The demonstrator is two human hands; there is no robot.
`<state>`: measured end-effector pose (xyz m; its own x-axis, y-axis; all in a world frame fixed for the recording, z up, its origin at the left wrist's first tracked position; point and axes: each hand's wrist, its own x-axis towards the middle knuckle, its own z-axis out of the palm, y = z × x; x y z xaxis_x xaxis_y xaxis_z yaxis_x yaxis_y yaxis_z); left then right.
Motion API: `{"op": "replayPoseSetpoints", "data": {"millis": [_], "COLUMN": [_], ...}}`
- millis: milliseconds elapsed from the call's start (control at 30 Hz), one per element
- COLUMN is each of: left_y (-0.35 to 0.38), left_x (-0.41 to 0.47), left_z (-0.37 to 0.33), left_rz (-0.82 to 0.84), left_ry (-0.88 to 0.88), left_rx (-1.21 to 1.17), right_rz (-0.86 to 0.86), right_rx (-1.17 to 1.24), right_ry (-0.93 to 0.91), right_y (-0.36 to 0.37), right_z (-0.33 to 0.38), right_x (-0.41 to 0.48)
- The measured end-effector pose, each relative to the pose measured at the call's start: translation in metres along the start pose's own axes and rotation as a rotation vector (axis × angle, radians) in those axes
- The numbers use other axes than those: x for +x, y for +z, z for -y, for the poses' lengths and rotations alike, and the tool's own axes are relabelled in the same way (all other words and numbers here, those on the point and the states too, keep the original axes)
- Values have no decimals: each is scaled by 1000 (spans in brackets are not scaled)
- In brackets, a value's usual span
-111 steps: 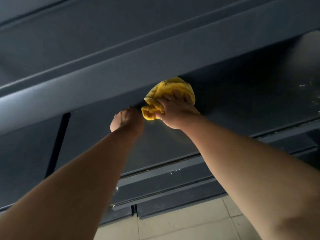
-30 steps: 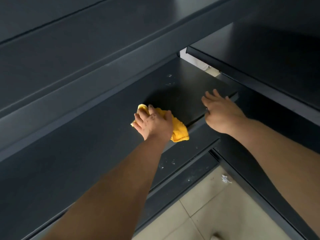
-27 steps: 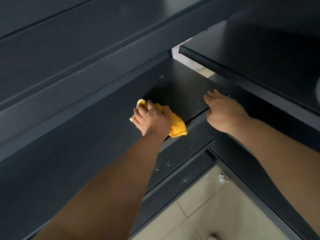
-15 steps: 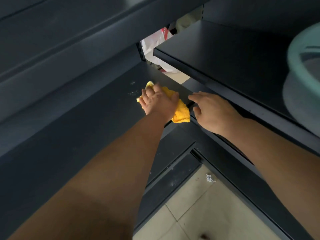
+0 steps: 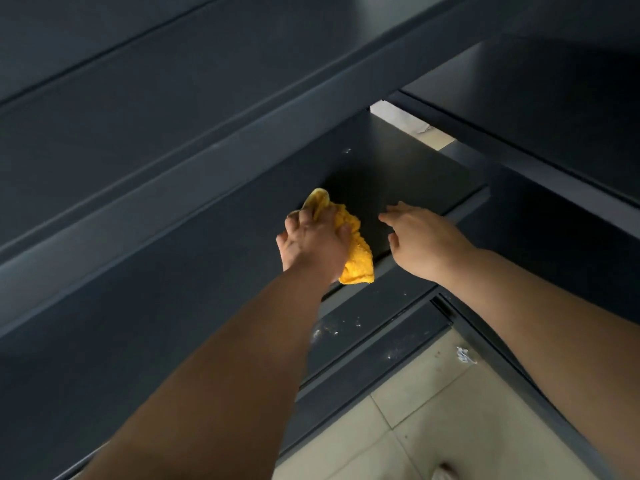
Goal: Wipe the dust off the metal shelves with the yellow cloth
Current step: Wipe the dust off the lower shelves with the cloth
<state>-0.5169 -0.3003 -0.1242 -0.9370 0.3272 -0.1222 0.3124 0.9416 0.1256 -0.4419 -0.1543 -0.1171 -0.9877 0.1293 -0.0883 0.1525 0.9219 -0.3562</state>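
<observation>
Dark shelf (image 5: 398, 188): left hand (image 5: 313, 242) grips cloth (image 5: 356, 254).

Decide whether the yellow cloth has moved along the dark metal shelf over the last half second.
Yes. The yellow cloth has slid back from the dark metal shelf's far end, toward the person.

1. My left hand (image 5: 313, 242) grips the bunched yellow cloth (image 5: 353, 249) and presses it onto the dark metal shelf (image 5: 398, 174), near its front edge.
2. My right hand (image 5: 420, 240) lies flat, fingers spread, on the same shelf just beside the cloth.
3. White specks dot the lower shelf (image 5: 360, 320).
4. Beige floor tiles (image 5: 415, 420) show below.
</observation>
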Motion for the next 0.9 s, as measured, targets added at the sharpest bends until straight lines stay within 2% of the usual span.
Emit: {"op": "replayPoseSetpoints", "data": {"millis": [233,400,567,900], "left_y": [-9,-10,0,9], "left_x": [-30,-34,-12,62], "left_z": [95,134,104,-20], "left_rz": [36,37,0,-19], "left_ry": [-169,-331,-385,-221], "left_rx": [5,-40,-55,-24], "right_rz": [28,12,-53,-155], "right_rx": [-43,-62,-99,-185], "right_ry": [-56,-52,-26,14], "right_y": [34,46,33,-10], "right_z": [77,93,63,-31], "right_x": [5,10,16,26]}}
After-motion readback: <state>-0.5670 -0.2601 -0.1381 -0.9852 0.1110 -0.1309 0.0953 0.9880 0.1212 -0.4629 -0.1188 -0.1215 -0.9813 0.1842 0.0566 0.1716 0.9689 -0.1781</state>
